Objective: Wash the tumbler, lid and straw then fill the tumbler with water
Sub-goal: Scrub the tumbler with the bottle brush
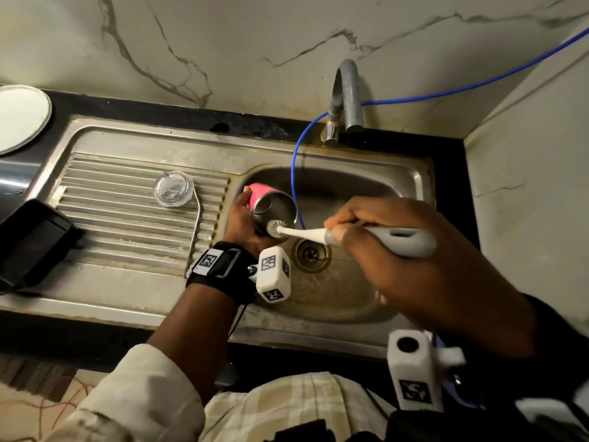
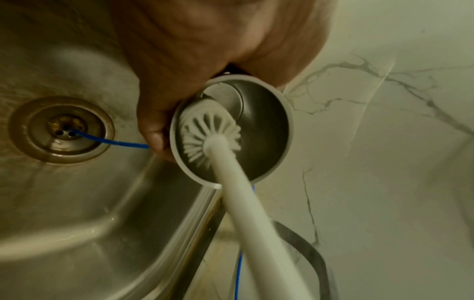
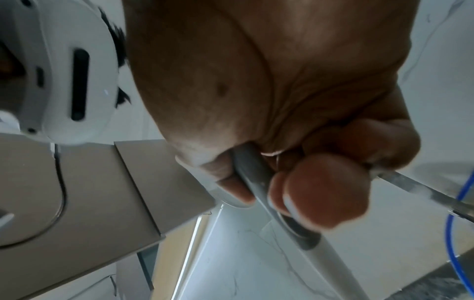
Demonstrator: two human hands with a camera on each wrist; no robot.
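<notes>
My left hand (image 1: pixel 240 223) holds the tumbler (image 1: pixel 271 207) over the sink (image 1: pixel 338 291); the brush (image 1: pixel 299 232) in my right hand (image 1: pixel 398 237) reaches inside it. Lid (image 1: pixel 173 188) and straw (image 1: pixel 195 232) lie left on the drainboard (image 1: pixel 127 215), tap (image 1: pixel 345 97) behind.

Dim warm light, wide-angle edge bending, right wrist view motion-blurred
</notes>
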